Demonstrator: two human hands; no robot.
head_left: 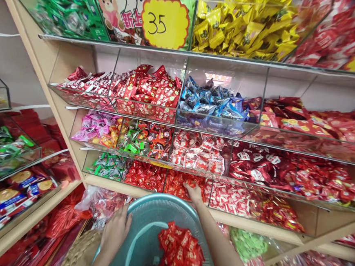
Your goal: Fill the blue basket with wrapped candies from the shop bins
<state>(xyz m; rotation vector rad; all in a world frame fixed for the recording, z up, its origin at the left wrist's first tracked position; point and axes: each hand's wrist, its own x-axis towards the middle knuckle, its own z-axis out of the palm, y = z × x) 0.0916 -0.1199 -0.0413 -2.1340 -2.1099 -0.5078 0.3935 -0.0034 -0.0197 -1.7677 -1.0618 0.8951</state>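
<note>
A teal plastic basket (141, 206) stands below the shelves, with a pile of red-wrapped candies (182, 252) inside it. My left hand (116, 228) is closed over its left rim, fingertips pointing inward. Past the basket's far rim, my right hand (195, 194) reaches into a bottom-shelf bin of red-wrapped candies (176, 182). Its thumb and a finger are spread apart over the candies, and no candy shows in its grasp. The other fingers are partly hidden. On either side of this bin lie more red candies (145, 175) and red-and-white candies (230, 196).
Clear dividers and front panels split the wooden shelves into bins. Above are blue-wrapped candies (213, 101), yellow packets (247, 28) and a yellow price sign (165, 23) reading 35. Bagged sweets (248, 243) lie below right. Packaged biscuits (9, 195) stand at left.
</note>
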